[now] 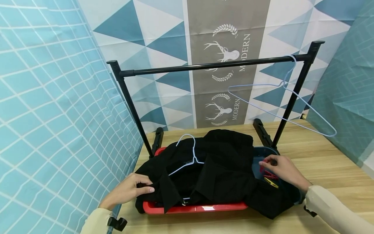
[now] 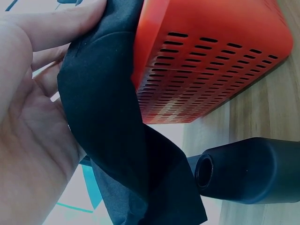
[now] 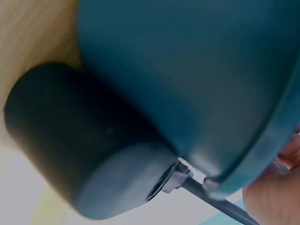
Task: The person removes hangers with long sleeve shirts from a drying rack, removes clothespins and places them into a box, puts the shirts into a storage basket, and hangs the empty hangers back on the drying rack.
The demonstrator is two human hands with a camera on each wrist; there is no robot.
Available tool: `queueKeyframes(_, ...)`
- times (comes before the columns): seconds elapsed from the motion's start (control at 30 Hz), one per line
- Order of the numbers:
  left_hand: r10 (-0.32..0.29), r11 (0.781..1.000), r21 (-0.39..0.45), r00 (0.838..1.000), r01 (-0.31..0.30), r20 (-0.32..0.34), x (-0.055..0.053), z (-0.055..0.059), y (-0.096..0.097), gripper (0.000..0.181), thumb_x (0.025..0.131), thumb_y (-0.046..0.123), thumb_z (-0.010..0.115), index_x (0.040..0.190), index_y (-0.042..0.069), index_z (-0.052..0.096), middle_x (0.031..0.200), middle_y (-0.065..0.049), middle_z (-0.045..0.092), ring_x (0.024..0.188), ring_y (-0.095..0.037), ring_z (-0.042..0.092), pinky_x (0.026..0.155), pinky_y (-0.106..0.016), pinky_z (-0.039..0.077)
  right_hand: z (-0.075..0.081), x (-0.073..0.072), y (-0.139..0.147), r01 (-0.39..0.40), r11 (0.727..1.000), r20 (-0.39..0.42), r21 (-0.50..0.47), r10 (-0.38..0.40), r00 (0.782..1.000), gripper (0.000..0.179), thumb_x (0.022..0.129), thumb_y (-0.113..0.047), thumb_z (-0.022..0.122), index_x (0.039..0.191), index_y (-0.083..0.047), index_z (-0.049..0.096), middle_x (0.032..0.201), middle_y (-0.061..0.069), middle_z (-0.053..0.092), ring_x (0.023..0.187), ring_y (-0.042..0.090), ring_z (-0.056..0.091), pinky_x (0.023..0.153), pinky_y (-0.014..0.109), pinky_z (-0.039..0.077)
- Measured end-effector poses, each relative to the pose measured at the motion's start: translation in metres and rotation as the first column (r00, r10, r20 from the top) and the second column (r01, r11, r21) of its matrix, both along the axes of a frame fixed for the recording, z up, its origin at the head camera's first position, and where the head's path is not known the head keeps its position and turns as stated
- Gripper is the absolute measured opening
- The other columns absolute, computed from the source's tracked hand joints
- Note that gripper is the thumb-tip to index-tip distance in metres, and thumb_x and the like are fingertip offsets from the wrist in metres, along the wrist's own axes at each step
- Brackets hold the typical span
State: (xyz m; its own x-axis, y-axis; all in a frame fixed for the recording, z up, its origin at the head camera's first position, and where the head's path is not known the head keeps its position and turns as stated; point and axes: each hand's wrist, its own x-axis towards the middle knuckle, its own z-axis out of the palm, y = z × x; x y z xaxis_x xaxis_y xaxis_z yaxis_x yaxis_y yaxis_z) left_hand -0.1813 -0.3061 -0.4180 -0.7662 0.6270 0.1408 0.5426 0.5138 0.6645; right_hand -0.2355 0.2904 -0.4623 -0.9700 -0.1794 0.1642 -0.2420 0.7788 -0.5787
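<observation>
A black shirt (image 1: 233,175) lies heaped over a red basket (image 1: 201,209), with a light-blue wire hanger (image 1: 194,156) inside its collar. My left hand (image 1: 131,188) pinches the shirt's left part between thumb and fingers; in the left wrist view, black fabric (image 2: 103,79) drapes down beside the basket's slotted wall. Over a dark blue basin (image 1: 258,154), my right hand (image 1: 284,169) pinches a red clothespin (image 1: 261,167), partly hidden by the fingers. A yellow clothespin (image 1: 270,182) and another red one lie in the basin. The right wrist view catches little of that hand.
A black garment rack (image 1: 204,67) stands behind the basket, its feet (image 1: 263,134) on the wooden table (image 1: 321,156). Another light-blue hanger (image 1: 283,84) hangs at the bar's right end. Tiled-pattern sheeting (image 1: 58,97) walls off the left side.
</observation>
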Motion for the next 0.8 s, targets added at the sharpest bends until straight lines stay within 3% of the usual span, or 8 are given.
queueKeyframes(0.43, -0.006, 1.000, 0.021, 1.000, 0.006, 0.010, 0.0009, -0.0005, 0.0000, 0.014, 0.100, 0.024, 0.069, 0.088, 0.029, 0.075, 0.076, 0.011, 0.061, 0.065, -0.004, 0.053, 0.060, -0.026, 0.047, -0.0052, 0.0028, 0.0103, -0.103, 0.986, 0.071, 0.133, 0.094, 0.993, 0.027, 0.098, -0.033, 0.072, 0.093, -0.007, 0.071, 0.073, -0.006, 0.061, 0.062, 0.011, 0.052, 0.055, 0.026, 0.044)
queueKeyframes(0.63, -0.003, 1.000, 0.025, 1.000, 0.003, 0.013, 0.0016, -0.0003, -0.0001, 0.014, 0.100, 0.024, 0.069, 0.088, 0.029, 0.075, 0.077, 0.010, 0.062, 0.066, -0.004, 0.054, 0.060, -0.026, 0.047, -0.0039, 0.0028, 0.0090, -0.100, 0.983, 0.080, 0.156, 0.089, 0.993, 0.026, 0.097, -0.031, 0.073, 0.091, -0.005, 0.071, 0.070, -0.005, 0.060, 0.060, 0.012, 0.051, 0.054, 0.026, 0.043)
queueKeyframes(0.8, -0.005, 1.000, 0.024, 1.000, 0.005, 0.007, 0.0021, -0.0004, -0.0003, 0.014, 0.100, 0.023, 0.069, 0.089, 0.029, 0.075, 0.077, 0.010, 0.062, 0.066, -0.004, 0.054, 0.060, -0.026, 0.048, -0.0049, 0.0010, 0.0088, -0.094, 0.976, 0.089, 0.195, 0.078, 0.993, 0.022, 0.094, -0.023, 0.075, 0.094, 0.000, 0.072, 0.074, -0.003, 0.064, 0.063, 0.010, 0.056, 0.058, 0.028, 0.049)
